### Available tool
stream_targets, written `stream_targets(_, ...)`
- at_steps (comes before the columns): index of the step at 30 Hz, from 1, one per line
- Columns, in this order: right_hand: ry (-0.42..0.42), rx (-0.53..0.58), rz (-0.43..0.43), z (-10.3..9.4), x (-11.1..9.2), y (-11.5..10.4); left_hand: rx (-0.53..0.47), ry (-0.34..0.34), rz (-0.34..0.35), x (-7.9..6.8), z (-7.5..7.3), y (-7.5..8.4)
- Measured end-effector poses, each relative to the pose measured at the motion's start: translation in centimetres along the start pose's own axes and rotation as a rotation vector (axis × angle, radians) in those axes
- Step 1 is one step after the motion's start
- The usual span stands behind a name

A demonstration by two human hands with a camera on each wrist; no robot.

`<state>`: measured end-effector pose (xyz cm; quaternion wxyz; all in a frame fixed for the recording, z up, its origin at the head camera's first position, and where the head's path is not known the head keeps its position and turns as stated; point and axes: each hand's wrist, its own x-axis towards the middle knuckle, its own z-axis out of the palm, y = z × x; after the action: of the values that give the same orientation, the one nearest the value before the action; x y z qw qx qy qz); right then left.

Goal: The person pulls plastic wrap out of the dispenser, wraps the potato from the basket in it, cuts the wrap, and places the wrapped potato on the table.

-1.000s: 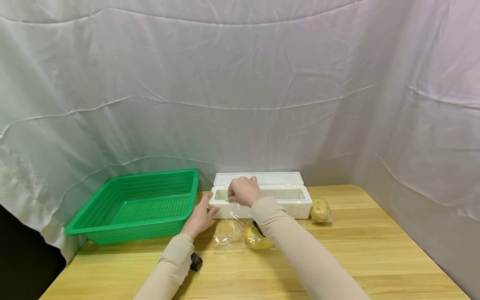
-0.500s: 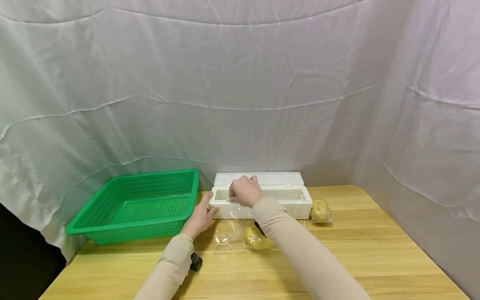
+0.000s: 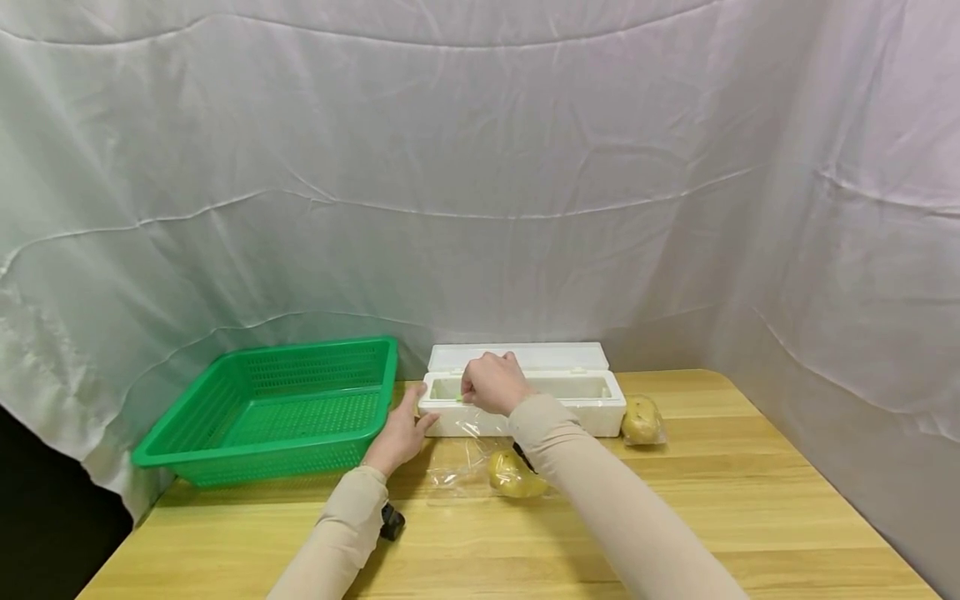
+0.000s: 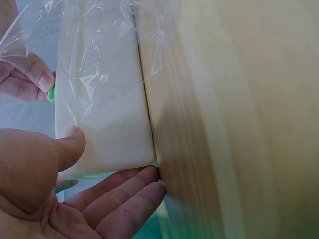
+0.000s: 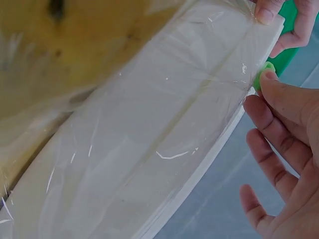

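Observation:
A long white cling film box (image 3: 577, 421) lies on the table with its lid raised at the back. At its left end my left hand (image 3: 397, 437) holds the corner, thumb on the front face and fingers across the end. Reaching over the front rim, my right hand (image 3: 493, 383) pinches a small bright green slider (image 5: 262, 74) between thumb and forefinger; its other fingers are loosely bent. Clear cling film (image 3: 459, 462) hangs from the front rim onto the table. A yellow potato (image 3: 506, 473) lies under the film, partly hidden by the right forearm.
Left of the box stands a large green plastic basket (image 3: 322, 417), its inside showing no contents. Another potato (image 3: 642, 421), wrapped in film, rests at the box's right end. A pale curtain (image 3: 525, 208) hangs behind the wooden table (image 3: 750, 500).
My right hand has slid a little to the right along the box's front rim, and the green slider with it. The left hand stays at the box end.

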<state>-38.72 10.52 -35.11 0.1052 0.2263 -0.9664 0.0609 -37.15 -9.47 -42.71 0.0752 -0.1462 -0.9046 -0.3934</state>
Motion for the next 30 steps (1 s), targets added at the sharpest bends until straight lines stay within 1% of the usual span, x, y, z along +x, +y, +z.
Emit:
stream_targets(3,-0.008,0.016,0.0,-0.4,-0.3,0.7,-0.005,-0.001,-0.001,0.1,-0.2,-0.1)
stream_targets(6,-0.018,0.023,0.023,-0.7,-0.6,1.7,0.006,0.0,-0.008,0.1,-0.7,-0.3)
stream_targets(9,-0.028,0.039,0.035,-0.7,-0.8,2.8,0.019,-0.003,-0.008,0.0,-1.5,-0.8)
stream_targets(12,-0.027,0.05,0.033,-0.6,-0.9,3.3,0.02,-0.006,-0.003,-0.1,-2.0,-1.4)
stream_targets(18,-0.033,0.063,0.033,-0.5,-1.3,3.8,0.014,-0.007,-0.005,-0.1,-1.8,-2.0)
stream_targets(23,-0.026,0.076,0.027,-0.5,-1.8,4.7,0.021,-0.005,-0.001,0.0,-1.6,-1.9)
stream_targets(30,-0.048,0.183,0.041,-0.3,-2.4,5.7,0.027,-0.002,0.002,0.2,-1.6,-1.9)
